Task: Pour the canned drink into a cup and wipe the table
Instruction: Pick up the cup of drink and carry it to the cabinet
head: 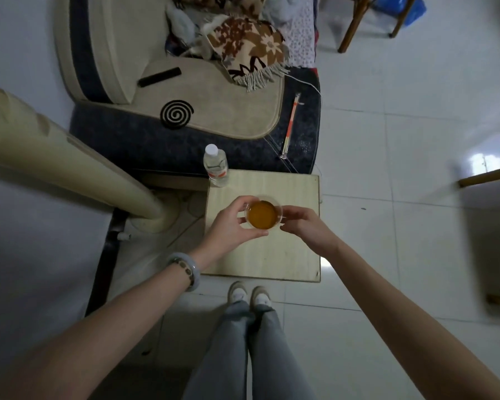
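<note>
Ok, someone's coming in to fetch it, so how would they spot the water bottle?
Find the small pale wooden table in front of the sofa. The water bottle stands upright on its far left corner. It is clear plastic with a white cap, unlike the open cup of amber drink mid-table.

Both hands cup a clear cup (262, 214) of orange drink; left hand (232, 226), right hand (304, 226); table (295, 255) beneath; bottle (216, 166) beyond.

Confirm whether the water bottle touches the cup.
Apart. The head view shows bare table between the water bottle and the cup.
</note>
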`<move>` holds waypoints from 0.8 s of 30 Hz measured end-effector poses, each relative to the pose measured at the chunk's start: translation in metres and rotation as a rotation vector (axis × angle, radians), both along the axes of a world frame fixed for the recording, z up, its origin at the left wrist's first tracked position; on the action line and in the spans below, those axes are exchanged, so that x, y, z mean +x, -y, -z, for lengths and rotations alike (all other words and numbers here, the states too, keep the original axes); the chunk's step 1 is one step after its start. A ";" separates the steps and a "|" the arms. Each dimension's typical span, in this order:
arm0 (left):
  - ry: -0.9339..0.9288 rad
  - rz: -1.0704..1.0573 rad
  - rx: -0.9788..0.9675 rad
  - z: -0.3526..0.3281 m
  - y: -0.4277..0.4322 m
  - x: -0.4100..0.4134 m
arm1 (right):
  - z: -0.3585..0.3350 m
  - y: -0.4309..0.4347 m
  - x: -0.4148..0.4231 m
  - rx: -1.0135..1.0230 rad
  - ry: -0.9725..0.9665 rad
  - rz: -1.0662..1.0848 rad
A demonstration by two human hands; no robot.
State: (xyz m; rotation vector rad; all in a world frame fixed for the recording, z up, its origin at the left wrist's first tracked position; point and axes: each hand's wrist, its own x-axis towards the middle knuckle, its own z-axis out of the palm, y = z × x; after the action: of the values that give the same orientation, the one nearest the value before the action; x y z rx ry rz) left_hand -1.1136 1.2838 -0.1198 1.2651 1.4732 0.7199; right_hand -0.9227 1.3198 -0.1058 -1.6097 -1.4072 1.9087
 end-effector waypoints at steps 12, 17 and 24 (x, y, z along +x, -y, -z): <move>-0.024 0.099 -0.093 0.159 -0.036 0.014 | 0.159 -0.018 0.006 -0.096 -0.044 0.148; -0.041 0.101 -0.091 0.202 -0.038 0.018 | 0.204 -0.022 0.008 -0.134 -0.029 0.160; -0.060 0.097 -0.065 0.225 -0.040 0.024 | 0.220 -0.021 0.012 -0.151 -0.028 0.141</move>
State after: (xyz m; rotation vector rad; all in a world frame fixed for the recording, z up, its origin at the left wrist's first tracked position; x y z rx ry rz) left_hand -1.0900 1.3242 -0.3446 1.3090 1.4610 0.5697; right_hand -0.9103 1.3407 -0.3261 -1.6928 -1.1306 1.9876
